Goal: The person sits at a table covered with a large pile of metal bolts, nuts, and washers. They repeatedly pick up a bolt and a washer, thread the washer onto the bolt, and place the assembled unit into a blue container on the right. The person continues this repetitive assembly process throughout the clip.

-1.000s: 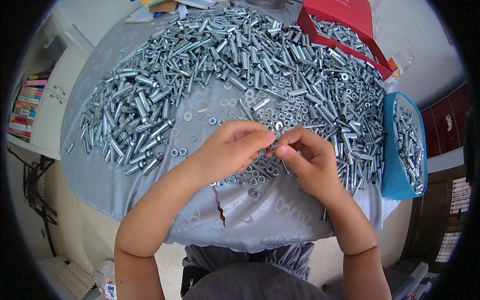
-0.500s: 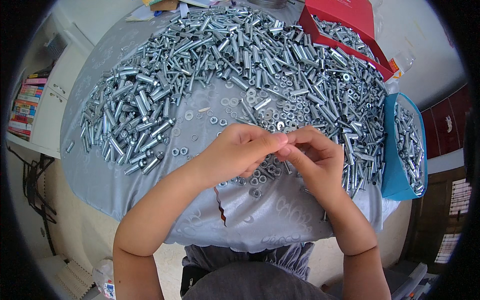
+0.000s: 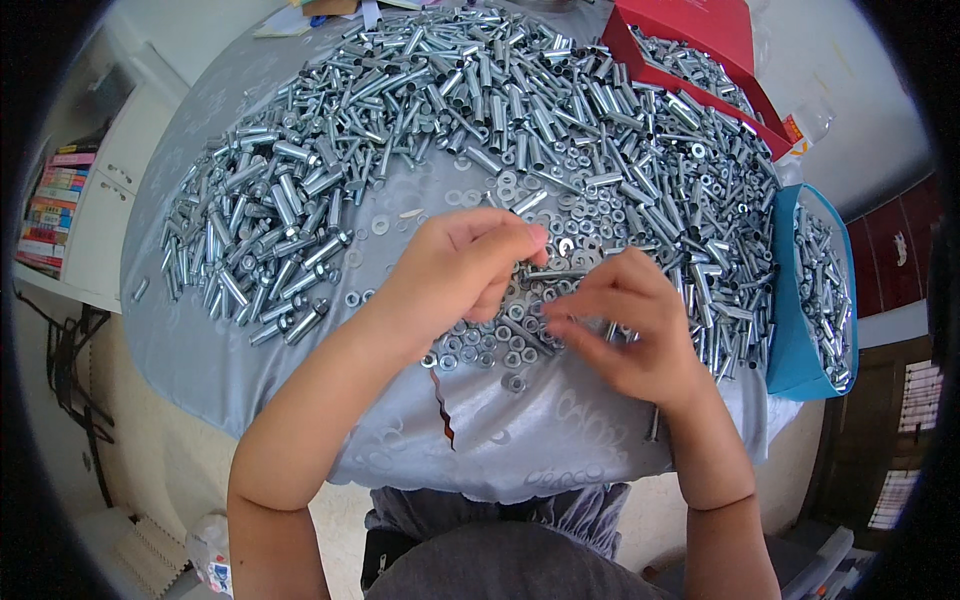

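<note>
My left hand (image 3: 462,265) is closed, its thumb pressed against the curled fingers above the middle of the table. What it holds, if anything, is hidden by the fingers. A metal bolt (image 3: 556,275) shows just right of those fingertips; I cannot tell whether they touch it. To the right, my right hand (image 3: 625,325) has its thumb and fingers apart, slightly blurred, over loose washers and nuts (image 3: 515,342). Nothing shows between its fingertips. More flat washers (image 3: 585,225) lie beyond both hands.
Finished-looking sleeve anchors (image 3: 285,210) are heaped at left, with metal sleeves and bolts (image 3: 480,85) piled along the back and right. A red box (image 3: 690,85) and a blue box (image 3: 785,300), both holding metal parts, stand at right. The grey tablecloth (image 3: 480,450) has a dark tear near me.
My hands have parted from their fingertip contact. The right one has dropped lower and opened over the nuts; the left has shifted slightly up and left, still closed.
</note>
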{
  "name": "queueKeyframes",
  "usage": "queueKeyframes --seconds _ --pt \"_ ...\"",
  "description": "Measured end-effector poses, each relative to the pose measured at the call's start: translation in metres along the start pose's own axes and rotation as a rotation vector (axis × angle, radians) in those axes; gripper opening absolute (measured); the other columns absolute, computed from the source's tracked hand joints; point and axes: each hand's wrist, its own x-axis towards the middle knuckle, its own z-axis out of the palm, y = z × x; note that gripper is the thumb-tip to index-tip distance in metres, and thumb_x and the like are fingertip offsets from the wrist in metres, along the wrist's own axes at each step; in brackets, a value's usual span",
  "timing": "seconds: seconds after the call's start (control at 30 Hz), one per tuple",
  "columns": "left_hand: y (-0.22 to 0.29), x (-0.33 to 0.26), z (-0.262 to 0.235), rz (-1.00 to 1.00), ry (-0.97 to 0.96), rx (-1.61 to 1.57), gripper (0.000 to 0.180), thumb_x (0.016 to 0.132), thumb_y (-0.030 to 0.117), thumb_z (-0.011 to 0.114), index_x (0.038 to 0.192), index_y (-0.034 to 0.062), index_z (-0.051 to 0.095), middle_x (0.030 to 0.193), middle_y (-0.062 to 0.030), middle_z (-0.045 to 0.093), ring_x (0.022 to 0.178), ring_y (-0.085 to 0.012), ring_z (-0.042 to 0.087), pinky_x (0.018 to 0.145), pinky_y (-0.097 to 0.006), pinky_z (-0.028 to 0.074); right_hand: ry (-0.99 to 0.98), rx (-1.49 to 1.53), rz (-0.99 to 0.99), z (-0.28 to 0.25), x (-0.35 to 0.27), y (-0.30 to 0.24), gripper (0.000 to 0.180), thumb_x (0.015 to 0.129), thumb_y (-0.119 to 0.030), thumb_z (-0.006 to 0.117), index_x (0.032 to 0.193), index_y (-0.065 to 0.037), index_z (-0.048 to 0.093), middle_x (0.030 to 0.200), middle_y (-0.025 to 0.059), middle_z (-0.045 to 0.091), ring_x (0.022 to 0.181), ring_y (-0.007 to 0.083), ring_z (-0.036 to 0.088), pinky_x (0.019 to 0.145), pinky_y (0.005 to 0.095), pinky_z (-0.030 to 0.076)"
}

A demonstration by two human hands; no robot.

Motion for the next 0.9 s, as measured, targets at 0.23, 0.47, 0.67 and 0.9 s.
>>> queueKeyframes --seconds 0.23,0.47,0.67,0.9 --pt "-0.005 0.003 -0.001 0.012 -0.021 -0.034 0.02 0.087 0.019 0.053 0.08 -0.0002 0.054 0.05 0.0084 0.031 0.04 -0.0011 0.025 0.037 -0.02 0.018 -0.341 0.041 -0.138 0.009 -0.005 -0.007 0.017 0.066 -0.016 0.07 0.083 -0.014 0.069 0.081 0.0012 0.052 0.076 0.0199 0.049 0.066 0.0316 0.041" --pt "-0.004 0.003 -0.002 0.007 -0.015 -0.023 0.021 0.086 0.019 0.054 0.08 -0.0005 0.054 0.051 0.0086 0.031 0.04 -0.001 0.025 0.037 -0.02 0.018 -0.361 -0.012 -0.174 0.011 -0.004 -0.008 0.02 0.067 -0.015 0.07 0.088 -0.014 0.07 0.081 0.0011 0.054 0.075 0.0198 0.052 0.065 0.0307 0.043" --pt "-0.003 0.002 0.0 -0.002 -0.017 0.005 0.02 0.086 0.019 0.053 0.08 -0.0004 0.054 0.051 0.0075 0.032 0.041 -0.0013 0.025 0.038 -0.02 0.019 0.112 -0.025 -0.061 0.003 0.001 -0.012 0.027 0.067 -0.007 0.07 0.093 -0.003 0.063 0.082 0.0051 0.061 0.072 0.0213 0.058 0.064 0.0317 0.045" --pt "-0.007 -0.001 0.003 -0.042 -0.079 0.026 0.018 0.082 0.015 0.054 0.08 -0.0014 0.061 0.05 0.0042 0.041 0.041 -0.0027 0.032 0.039 -0.022 0.024 0.176 0.188 0.162 0.004 -0.003 -0.01 0.028 0.072 -0.001 0.068 0.1 -0.003 0.063 0.086 0.0099 0.064 0.073 0.0183 0.06 0.062 0.0261 0.048"
